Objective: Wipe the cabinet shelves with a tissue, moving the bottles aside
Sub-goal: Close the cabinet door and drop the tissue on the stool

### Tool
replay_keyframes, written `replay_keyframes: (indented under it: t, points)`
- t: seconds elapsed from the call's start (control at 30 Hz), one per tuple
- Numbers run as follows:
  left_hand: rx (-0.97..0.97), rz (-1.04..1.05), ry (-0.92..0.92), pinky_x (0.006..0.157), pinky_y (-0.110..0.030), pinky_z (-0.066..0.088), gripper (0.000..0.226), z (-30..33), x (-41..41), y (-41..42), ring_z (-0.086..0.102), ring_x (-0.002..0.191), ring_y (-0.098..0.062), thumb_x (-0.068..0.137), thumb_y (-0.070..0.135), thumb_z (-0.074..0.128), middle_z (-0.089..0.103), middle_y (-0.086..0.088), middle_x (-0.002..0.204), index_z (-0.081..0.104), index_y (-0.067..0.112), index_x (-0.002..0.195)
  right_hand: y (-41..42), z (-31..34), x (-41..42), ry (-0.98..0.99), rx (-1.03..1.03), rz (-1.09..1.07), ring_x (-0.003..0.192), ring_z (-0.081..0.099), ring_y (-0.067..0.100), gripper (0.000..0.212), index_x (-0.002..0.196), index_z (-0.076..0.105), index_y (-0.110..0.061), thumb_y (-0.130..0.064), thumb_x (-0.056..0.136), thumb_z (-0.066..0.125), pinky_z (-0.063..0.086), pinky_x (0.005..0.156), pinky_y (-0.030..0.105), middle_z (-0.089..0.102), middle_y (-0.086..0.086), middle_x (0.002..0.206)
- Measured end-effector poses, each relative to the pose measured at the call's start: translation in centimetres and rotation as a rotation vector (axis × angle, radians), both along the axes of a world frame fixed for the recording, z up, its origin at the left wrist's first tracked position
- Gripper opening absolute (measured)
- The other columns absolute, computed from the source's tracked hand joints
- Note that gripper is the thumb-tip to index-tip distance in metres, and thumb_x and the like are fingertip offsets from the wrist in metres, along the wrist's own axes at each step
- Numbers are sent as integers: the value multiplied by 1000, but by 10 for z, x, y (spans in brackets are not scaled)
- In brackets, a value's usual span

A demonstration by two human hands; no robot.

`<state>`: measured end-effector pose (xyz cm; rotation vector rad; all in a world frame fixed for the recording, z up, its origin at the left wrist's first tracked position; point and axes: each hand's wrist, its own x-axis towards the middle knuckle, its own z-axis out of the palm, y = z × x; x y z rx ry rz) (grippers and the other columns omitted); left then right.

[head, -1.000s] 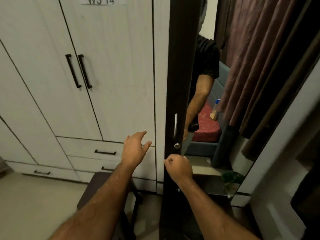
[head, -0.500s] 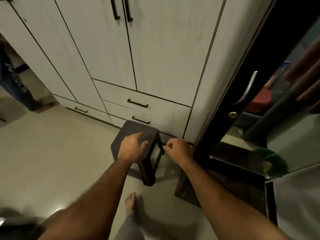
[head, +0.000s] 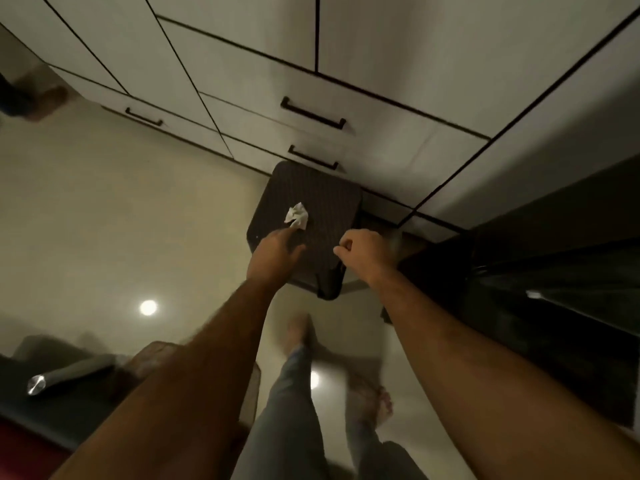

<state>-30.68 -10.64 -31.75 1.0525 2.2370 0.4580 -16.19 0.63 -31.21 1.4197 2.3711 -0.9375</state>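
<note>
**Reaching down to a crumpled tissue on a dark stool**

Looking straight down, the nearest things are the person's own legs in grey trousers [head: 294,420] and two bare feet on the pale glossy floor [head: 104,220], both blurred. Behind the left forearm, toward the person, a dark surface carries a grey cylinder with a shiny end [head: 65,375]; what it is cannot be told.

Both bare forearms stretch forward. The left hand [head: 275,252] hangs over the near left part of a dark stool [head: 329,195], its fingers extended and loosely spread, one fingertip touching or almost touching the lower edge of a crumpled white tissue [head: 296,216]; blur keeps contact from being certain. It holds nothing. The tissue lies on the stool's seat just beyond that fingertip, ahead of the left hand and ahead-left of the right.

The right hand [head: 367,249] hovers beside the left, over the stool's near right edge, fingers curled into a loose fist with nothing visible inside it.

To the right of the right hand stands a dark, glossy cabinet door [head: 536,271], seen edge-on; no shelves or bottles show.

Beyond both hands, past the stool, a pale wardrobe [head: 381,46] rises, with two drawers bearing black bar handles [head: 313,114] just behind the stool.
</note>
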Motion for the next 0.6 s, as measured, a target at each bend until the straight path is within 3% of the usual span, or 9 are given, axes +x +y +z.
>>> replay_keyframes:
  t: [0.13,0.33,0.6]
  points:
    - [-44,-5,-42,91,-35,46,43,-56,-42,13,61,109,-28,90,23,62,62,-12,124,57,14,132,6,-56,-40,10,-66,-70,93,64,24,20,97,69,-12,-31,90,66,53,80,35,70,6,96]
    - [-87,25,-92,78,-29,46,36,-142,-77,44,65,96,-26,88,23,63,67,-10,110,62,15,122,25,-147,-78,40,-127,-215,109,61,28,26,119,66,-16,-16,95,55,50,90,32,67,9,118]
    - [-10,75,-57,82,-27,48,44,-218,-87,83,62,98,-18,87,34,68,63,-6,115,59,17,126,61,-230,-116,171,-192,-398,100,66,22,26,119,65,-14,-11,94,58,56,90,41,69,8,113]
